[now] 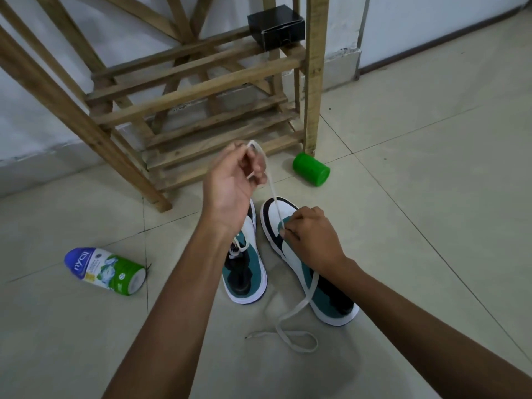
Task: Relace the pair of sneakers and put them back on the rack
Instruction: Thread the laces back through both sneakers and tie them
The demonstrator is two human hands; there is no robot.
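Note:
Two white, teal and black sneakers stand side by side on the tiled floor. The left sneaker (pixel 247 272) has a lace tied in it. The right sneaker (pixel 316 283) has a white lace (pixel 293 315) running loose off its side and looping on the floor. My left hand (pixel 233 180) is raised above the shoes and grips one end of this lace, pulled taut. My right hand (pixel 311 237) rests on the right sneaker's front and pinches the lace at the eyelets. The wooden shoe rack (pixel 201 90) stands just behind.
A green and white powder bottle (pixel 106 270) lies on the floor at left. A green cylindrical container (pixel 311 169) lies by the rack's right leg. A black box (pixel 276 25) sits on a rack shelf. White walls stand behind.

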